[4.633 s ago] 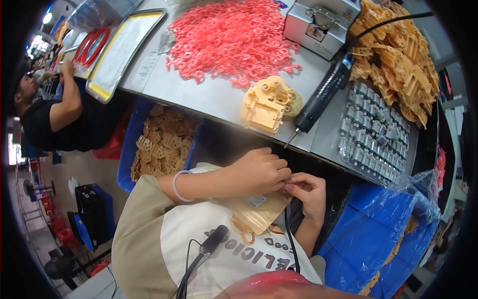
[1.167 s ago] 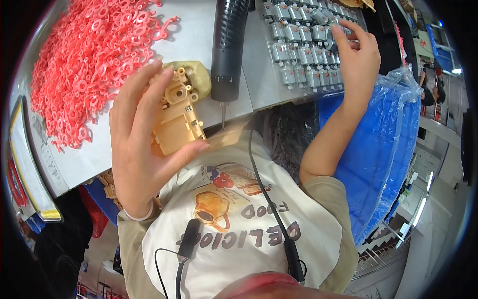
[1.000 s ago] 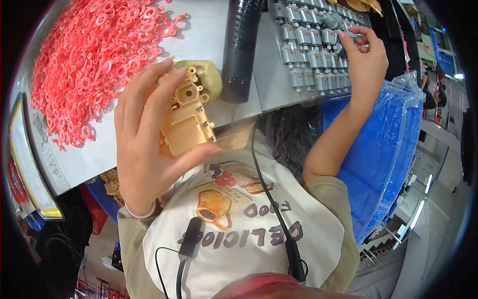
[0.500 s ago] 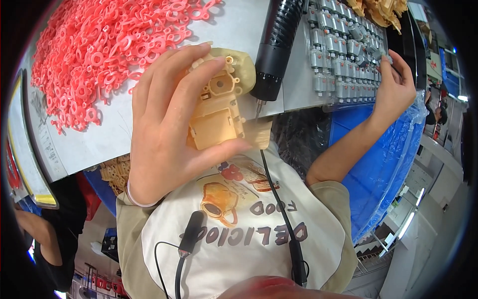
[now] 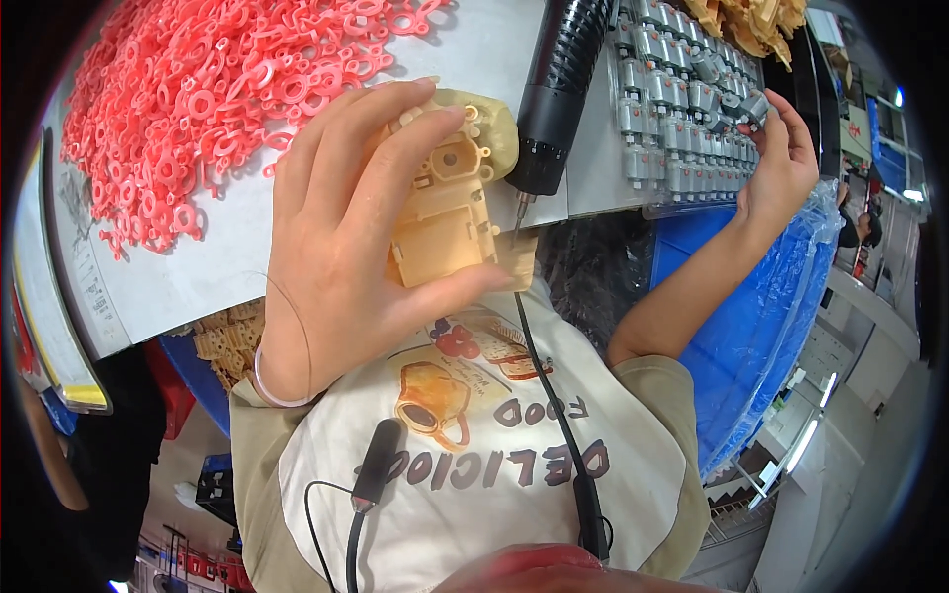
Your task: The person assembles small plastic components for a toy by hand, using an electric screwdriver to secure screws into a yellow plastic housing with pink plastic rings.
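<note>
My left hand (image 5: 346, 237) grips a tan plastic gearbox housing (image 5: 450, 198), held up close in front of my chest with its open side facing me. My right hand (image 5: 781, 163) reaches to the right over a tray of small grey motors (image 5: 672, 109) and pinches one small motor (image 5: 753, 107) between the fingertips. A black electric screwdriver (image 5: 559, 89) lies on the grey table (image 5: 198, 267), its bit pointing down beside the housing.
A big heap of pink plastic rings (image 5: 217, 109) covers the table's left side. Tan plastic parts (image 5: 751, 15) are piled at the top right. A blue bin lined with plastic (image 5: 761, 326) stands at the right; a crate of tan parts (image 5: 227, 336) sits under the table.
My left hand lifted the tan housing off the table and brought it closer. My right hand moved along the motor tray and picked up one motor.
</note>
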The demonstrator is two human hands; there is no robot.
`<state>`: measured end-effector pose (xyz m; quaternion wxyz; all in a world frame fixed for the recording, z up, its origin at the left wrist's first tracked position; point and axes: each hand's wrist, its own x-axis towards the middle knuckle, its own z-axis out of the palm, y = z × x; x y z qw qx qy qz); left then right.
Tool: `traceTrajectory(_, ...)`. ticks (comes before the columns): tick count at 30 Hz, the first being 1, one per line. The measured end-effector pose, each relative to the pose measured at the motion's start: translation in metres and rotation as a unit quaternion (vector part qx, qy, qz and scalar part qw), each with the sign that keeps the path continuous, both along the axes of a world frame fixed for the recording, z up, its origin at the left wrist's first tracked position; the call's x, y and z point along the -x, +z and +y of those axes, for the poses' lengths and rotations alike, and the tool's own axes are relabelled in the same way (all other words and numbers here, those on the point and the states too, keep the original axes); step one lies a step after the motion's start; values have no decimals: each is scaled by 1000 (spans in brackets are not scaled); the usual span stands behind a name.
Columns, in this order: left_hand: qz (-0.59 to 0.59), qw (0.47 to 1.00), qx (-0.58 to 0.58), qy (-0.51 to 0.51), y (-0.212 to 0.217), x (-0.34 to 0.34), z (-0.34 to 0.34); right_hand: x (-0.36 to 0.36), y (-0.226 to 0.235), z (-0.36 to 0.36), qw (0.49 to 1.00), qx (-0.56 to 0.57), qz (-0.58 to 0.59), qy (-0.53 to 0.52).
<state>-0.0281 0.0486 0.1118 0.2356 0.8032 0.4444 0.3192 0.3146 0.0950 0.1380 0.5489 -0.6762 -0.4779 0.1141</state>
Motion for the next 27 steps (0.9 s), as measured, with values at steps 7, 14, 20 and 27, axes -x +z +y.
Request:
traceTrajectory(7,-4,1000,-2,4,-2,1,0,3,3,2,999,22,-31,32)
traceTrajectory(14,-1,1000,9,4,0,2,-1,33,19,-8,991,-78,-5,104)
traceTrajectory(20,-29,999,20,-1,-4,4,-1,93,16,-21,940,-68,20,335)
traceTrajectory(27,-62,997,38,12,-8,7,-2,158,-1,-17,862,7,-40,506)
